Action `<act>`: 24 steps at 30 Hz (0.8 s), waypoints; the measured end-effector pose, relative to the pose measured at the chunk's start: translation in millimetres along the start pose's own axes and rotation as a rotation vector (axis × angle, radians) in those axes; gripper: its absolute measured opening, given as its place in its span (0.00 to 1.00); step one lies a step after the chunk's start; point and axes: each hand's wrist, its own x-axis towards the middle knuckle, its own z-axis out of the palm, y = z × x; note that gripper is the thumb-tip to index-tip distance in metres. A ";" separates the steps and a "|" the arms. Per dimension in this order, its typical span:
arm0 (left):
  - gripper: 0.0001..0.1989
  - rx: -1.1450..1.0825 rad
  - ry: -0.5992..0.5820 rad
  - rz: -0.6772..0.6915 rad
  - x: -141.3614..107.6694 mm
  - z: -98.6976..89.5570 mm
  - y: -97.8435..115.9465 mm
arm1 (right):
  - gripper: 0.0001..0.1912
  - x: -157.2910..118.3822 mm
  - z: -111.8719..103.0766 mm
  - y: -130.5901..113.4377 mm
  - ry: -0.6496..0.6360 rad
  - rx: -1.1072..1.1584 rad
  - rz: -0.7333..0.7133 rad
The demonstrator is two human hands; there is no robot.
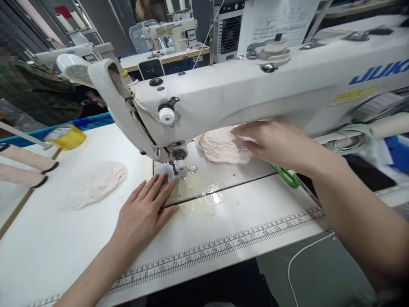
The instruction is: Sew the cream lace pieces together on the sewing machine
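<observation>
My left hand (143,209) lies flat, fingers spread, on the sewing machine's metal bed plate and the white tabletop. Its fingertips are close beside the needle and presser foot (175,168), and no fabric shows under it. Below the machine arm, my right hand (271,138) reaches to a pile of pale pink lace pieces (220,147). Its index finger and thumb rest at the right part of the pile, with a gap between them; the other fingers are mostly hidden. Another pale lace piece (99,185), slightly blurred, lies on the table left of the needle.
The white sewing machine (223,91) spans the view above my hands. Green-handled scissors (287,175) lie near my right forearm. Yellow tape (66,137) and pink thread cones (25,164) are at the left. A printed ruler (204,256) runs along the front edge. Someone in dark clothing (35,91) is at far left.
</observation>
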 end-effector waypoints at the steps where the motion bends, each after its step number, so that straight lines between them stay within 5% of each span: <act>1: 0.31 -0.002 0.009 0.004 0.1 0.8 0.3 | 0.14 -0.3 0.1 0.1 -0.003 0.013 -0.011; 19: 0.21 0.049 0.186 -0.015 0.7 -5.2 10.9 | 0.08 12.8 16.8 -23.1 0.128 0.041 0.205; 24: 0.18 0.074 0.299 0.009 -0.5 -0.3 9.0 | 0.19 3.6 28.2 -10.3 0.371 -0.235 0.159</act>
